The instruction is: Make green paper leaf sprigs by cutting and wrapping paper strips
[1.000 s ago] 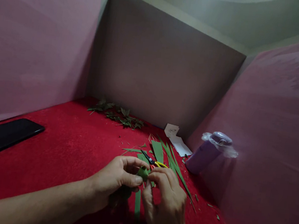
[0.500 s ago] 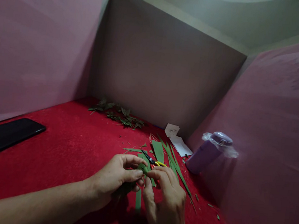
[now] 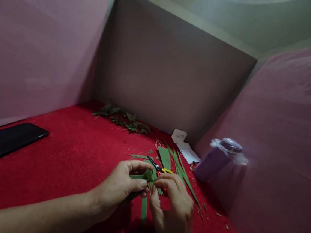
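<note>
Head view, sole angle. Left hand (image 3: 121,182) pinching a small folded leaf piece (image 3: 149,174) between thumb and index finger, up over the red cloth (image 3: 82,156), near the middle of the work area. Right hand (image 3: 175,202) just at the right end of that piece, thumb and index fingertips drawn nearly together; cannot tell from this angle: firm pinch on the leaf or mere touch.

Looks like fingertip folding or rolling, by judgement. For doing it well: keep the left pinch close to the fold, firm enough against unrolling, light enough against bruising. Work the right fingertips in small turns, edges lined up, pull steady and along the grain. Ease off at any sign of splitting; probably springy material, liable to open on a loose hold.

Just beyond the fingers, yellow-and-red-handled scissors (image 3: 158,166), blades pointing away to the left; best to keep knuckles off the tips. Under and around: a narrow leaf strip (image 3: 144,209), a broad cut leaf section (image 3: 164,157), long blade-like leaves (image 3: 189,185) to the right. Farther off, lobed leaves (image 3: 132,123) and a purple lidded flask (image 3: 212,164), both well apart from the fingers.
</note>
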`<state>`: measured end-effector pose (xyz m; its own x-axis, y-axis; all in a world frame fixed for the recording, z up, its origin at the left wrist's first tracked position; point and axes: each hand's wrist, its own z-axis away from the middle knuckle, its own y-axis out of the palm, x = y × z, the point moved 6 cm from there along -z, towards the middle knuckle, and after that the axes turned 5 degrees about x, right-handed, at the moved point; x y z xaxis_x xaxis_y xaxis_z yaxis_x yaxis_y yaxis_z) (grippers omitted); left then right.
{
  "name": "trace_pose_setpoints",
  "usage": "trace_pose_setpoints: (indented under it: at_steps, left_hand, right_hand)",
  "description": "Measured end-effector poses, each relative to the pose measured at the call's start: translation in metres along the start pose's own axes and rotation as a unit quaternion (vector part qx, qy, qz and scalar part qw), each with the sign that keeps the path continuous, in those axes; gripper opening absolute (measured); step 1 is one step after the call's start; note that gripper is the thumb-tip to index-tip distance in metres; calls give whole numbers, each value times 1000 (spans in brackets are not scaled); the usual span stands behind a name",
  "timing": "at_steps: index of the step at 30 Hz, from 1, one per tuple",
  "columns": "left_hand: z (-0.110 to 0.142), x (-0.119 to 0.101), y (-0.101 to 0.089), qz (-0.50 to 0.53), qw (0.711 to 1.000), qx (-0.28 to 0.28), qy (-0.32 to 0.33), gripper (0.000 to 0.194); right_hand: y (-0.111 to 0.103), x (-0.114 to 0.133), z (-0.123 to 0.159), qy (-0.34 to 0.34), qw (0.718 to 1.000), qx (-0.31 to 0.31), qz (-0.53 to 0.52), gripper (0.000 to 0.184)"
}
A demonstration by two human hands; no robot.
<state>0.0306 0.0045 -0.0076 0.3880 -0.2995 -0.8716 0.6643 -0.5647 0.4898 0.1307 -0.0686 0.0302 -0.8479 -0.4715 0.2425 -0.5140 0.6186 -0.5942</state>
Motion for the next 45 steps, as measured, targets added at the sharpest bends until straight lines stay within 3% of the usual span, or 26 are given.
trace_pose_setpoints:
  at_steps: [9,17,45]
  left_hand:
    - [3,-7,3,-4,1000,-3,13,31]
    - [1,-7,3,-14,999,17,32,23]
    - [0,4,3,21,999,10,-31,20]
  right_hand:
    - [4,-4,3,22,999,25,-24,13]
    - [8,-11,0,97,988,53,-110,11]
    - [7,-10,-2,111,981,70,-145,15]
